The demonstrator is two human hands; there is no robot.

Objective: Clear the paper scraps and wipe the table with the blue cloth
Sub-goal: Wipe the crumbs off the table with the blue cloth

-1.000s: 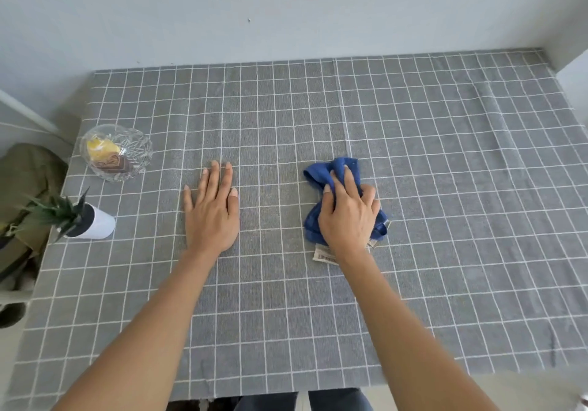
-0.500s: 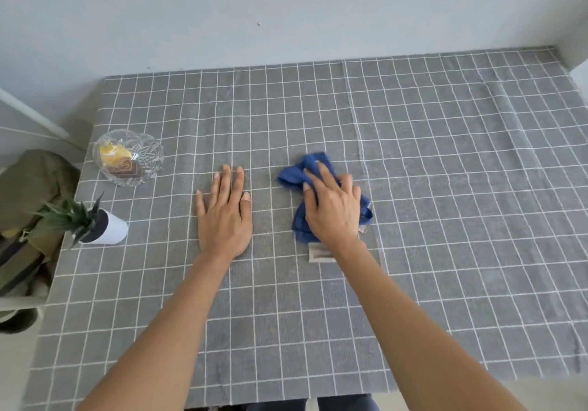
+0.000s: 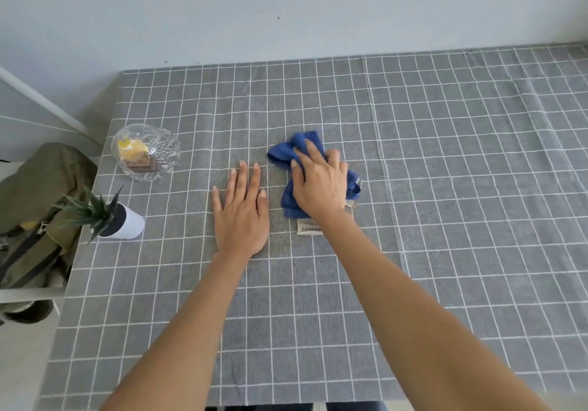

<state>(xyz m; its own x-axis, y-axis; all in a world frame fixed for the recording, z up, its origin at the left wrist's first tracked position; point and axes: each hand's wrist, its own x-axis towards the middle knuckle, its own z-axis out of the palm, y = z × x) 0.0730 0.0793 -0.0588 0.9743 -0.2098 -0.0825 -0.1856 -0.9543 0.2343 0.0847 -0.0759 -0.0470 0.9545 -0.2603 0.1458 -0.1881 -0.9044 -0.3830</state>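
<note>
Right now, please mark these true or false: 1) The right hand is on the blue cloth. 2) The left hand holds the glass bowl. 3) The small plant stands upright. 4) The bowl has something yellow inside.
1) True: the right hand presses on the blue cloth.
2) False: the left hand lies flat on the table, apart from the glass bowl.
3) False: the small plant lies on its side.
4) True.
</note>
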